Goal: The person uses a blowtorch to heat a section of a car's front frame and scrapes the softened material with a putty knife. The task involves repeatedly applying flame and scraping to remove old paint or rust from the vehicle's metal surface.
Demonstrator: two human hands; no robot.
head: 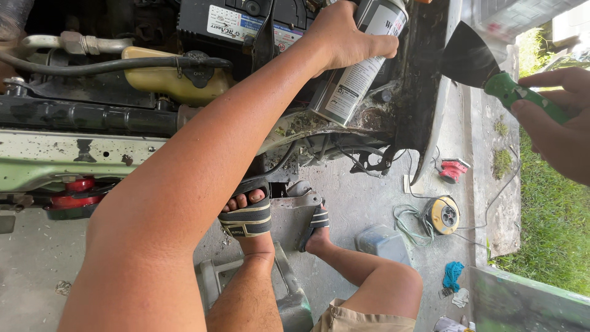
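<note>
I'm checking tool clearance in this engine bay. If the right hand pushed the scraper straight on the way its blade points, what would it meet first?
The right hand holds a green-handled scraper with its blade aimed left. Straight on, it would probably first meet the rusty, grimy body panel edge, with the spray can beyond; depth is unclear.
</note>
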